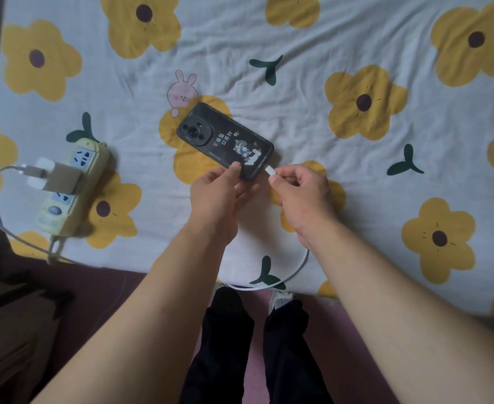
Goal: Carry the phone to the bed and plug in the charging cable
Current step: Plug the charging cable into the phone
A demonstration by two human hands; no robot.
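A black phone (225,139) in a cartoon-printed case lies face down on the flowered bed sheet (298,39). My left hand (219,191) grips its near bottom corner, thumb on the back. My right hand (301,189) pinches the white plug (270,171) of the charging cable (298,266), its tip touching the phone's bottom edge. From my right hand the cable loops down over the bed's front edge.
A pale green power strip (74,185) lies at the bed's left, with a white charger block (56,177) plugged in and its cord curving off the left side. My legs and shoes stand on the pinkish floor (257,360) below the bed edge.
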